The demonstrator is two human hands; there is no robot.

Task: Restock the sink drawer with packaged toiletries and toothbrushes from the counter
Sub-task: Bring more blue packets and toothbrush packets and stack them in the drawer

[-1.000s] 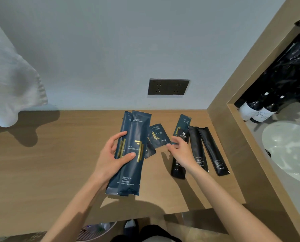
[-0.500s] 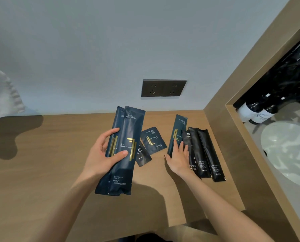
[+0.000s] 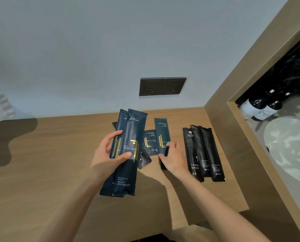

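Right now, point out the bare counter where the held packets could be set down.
Free: the wooden counter left of the left hand, toward the shadowed corner. Crowded: between the navy packets, right hand and black toothbrush packets.

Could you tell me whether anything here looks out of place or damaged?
Nothing stands out: the black toothbrush packets lie neatly side by side, and the navy packets look intact in the left hand.

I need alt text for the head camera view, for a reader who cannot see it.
Left hand holds two long navy packets above a wooden counter; right hand grips a shorter navy packet. Three black toothbrush packets lie beside it.
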